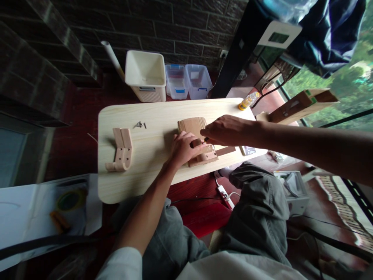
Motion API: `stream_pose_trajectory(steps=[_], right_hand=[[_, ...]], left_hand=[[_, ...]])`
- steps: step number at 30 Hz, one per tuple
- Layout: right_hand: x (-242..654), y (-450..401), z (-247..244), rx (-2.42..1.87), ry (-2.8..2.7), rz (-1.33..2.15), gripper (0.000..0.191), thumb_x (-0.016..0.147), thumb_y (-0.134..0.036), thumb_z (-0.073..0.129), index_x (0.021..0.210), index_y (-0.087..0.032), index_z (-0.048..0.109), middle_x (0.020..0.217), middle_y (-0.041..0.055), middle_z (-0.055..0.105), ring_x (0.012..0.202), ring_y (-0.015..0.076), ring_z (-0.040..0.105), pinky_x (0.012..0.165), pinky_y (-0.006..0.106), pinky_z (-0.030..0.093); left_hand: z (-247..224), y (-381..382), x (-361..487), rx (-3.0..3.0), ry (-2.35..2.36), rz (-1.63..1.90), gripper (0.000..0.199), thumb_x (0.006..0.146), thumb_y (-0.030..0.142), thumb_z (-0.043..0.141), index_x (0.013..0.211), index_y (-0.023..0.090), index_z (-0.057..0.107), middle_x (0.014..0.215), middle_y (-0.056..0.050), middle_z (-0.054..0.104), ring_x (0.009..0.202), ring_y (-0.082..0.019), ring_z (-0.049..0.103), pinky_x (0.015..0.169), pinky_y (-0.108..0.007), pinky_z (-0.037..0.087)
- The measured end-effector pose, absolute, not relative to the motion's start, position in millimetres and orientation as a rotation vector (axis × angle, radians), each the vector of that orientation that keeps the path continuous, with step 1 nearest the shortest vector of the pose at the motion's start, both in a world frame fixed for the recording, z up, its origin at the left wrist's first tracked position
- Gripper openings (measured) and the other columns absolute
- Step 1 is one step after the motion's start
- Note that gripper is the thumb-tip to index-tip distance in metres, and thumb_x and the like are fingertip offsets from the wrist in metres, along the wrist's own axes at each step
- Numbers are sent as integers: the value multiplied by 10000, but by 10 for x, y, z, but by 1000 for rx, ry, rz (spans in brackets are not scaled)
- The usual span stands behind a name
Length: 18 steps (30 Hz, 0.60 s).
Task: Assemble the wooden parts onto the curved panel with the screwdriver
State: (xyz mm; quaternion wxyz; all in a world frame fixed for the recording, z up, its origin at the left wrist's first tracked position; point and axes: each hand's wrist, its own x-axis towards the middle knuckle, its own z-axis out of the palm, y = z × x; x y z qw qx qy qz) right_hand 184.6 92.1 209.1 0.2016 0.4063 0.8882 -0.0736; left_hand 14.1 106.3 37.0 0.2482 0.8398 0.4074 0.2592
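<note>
On the pale wooden table (151, 112) lies a piece of brown cardboard (190, 125) with a pinkish-brown bracket-like part (210, 155) on top. My left hand (185, 147) presses on that part, its fingers wrapped round its left side. My right hand (218, 130) is closed round a small tool, of which only a dark and yellow bit shows, pointed down at the part. A second such part (124, 149), hooked at one end and with several holes, lies at the table's left. Between them, further back, is a small heap of screws (140, 124).
A glue-like bottle (248, 101) with a yellow base stands at the back right corner. Behind the table are a cream bin (145, 72) and two clear boxes (198, 81). A phone-like object (247, 150) lies near the right edge. A power strip (225, 196) is on the floor.
</note>
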Motion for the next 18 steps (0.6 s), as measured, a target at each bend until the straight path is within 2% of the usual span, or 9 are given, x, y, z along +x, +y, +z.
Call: stream_pose_trajectory(steps=[5,8,12,18], right_hand=[[1881,925,2110,1037,2515,-149,245,970,-213,555,1202,-167,617,982,106,711,781,202,627,633,303,325],[1877,929,2155,998,2526,-120,247,994,-202,508,1212,-151,612,1026,113,705,777,195,625,624,306,313],[1833,937,2184,1015,2498,-138,266,1036,-190,421,1202,-156,626,1011,109,716,751,191,613,615,322,293],[1783,945,2135,1090,2443,-155,245,1038,-196,446,1197,-146,627,937,106,734,711,189,615,613,312,293]], left_hand=[[361,1068,139,2296,1093,711,258,865,503,733,871,246,752,947,-31,751,989,-262,592,835,-405,372],[370,1072,141,2308,1098,703,264,861,503,737,853,240,747,948,-37,741,989,-262,584,835,-402,371],[391,1076,145,2320,1091,688,264,865,497,733,835,235,739,937,-40,734,982,-264,575,824,-398,362],[386,1088,144,2313,1098,683,326,865,544,721,803,224,726,926,-42,743,964,-260,581,801,-394,350]])
